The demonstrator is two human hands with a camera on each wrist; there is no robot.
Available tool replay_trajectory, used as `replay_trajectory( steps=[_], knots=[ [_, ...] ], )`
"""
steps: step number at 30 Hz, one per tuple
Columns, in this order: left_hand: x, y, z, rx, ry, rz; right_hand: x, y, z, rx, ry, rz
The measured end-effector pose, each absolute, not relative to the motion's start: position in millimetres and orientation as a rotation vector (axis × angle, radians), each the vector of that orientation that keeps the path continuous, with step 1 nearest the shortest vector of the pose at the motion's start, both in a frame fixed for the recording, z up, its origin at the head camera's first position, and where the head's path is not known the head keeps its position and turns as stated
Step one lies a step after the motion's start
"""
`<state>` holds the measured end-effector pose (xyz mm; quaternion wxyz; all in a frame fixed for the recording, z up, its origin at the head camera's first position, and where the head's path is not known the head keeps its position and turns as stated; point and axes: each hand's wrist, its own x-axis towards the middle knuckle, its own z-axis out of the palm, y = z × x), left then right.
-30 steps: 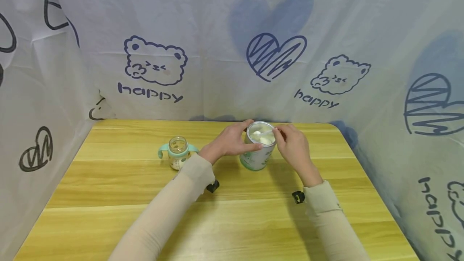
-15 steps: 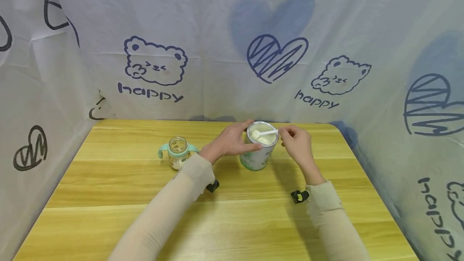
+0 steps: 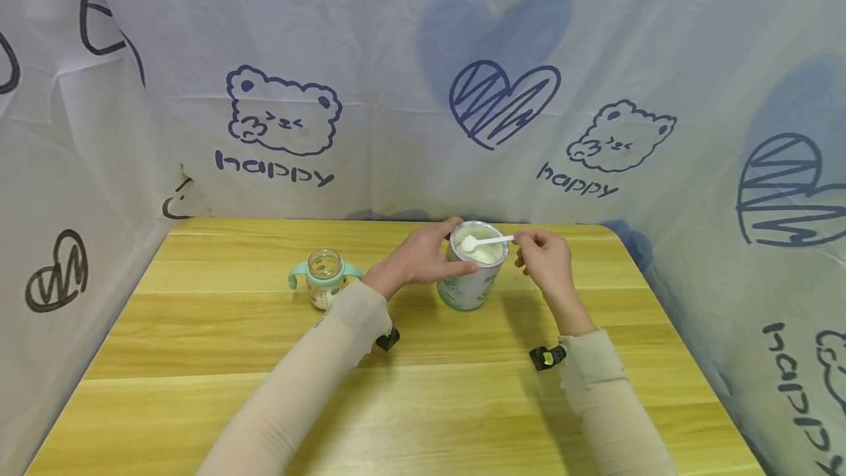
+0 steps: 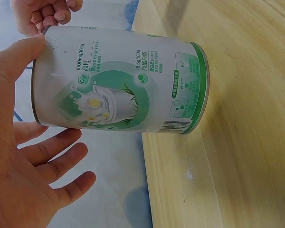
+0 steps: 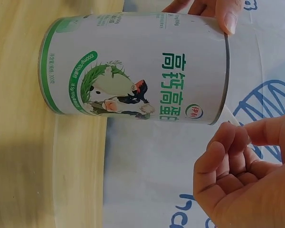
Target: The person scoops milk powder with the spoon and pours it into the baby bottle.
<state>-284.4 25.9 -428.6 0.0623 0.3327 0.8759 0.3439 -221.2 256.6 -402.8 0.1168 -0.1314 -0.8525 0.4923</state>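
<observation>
Upright on the wooden table (image 3: 264, 358): a white-and-green powder can (image 3: 471, 286), open at the top, holding pale powder nearly up to the rim. Wrapped around its upper wall from the left by the left hand (image 3: 415, 259), thumb on the near side, fingers curled over the far side; holding the can steady. Just right of that grip, raised over the can's mouth: a white scoop (image 3: 485, 242), its bowl heaped with powder, handle running right into the pinch of the right hand (image 3: 543, 259). Right hand's fingers bunched at the handle's end, level with the rim and just beside it, wrist bent, forearm resting low toward the table's near edge. Further left of the left hand, well apart from the can: a small clear baby bottle (image 3: 324, 279) with teal handles, lidless, standing upright, a little pale content showing low inside. Both sleeves beige.
</observation>
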Motion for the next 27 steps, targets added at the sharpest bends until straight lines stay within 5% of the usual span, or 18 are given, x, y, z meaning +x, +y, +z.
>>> replay_trajectory(
  steps=[27],
  knots=[
    [-283.3, 25.7, -426.9, 0.985, 2.631, 1.043, -221.9, 259.8, -405.2, -0.536, -2.346, 1.747]
  ],
)
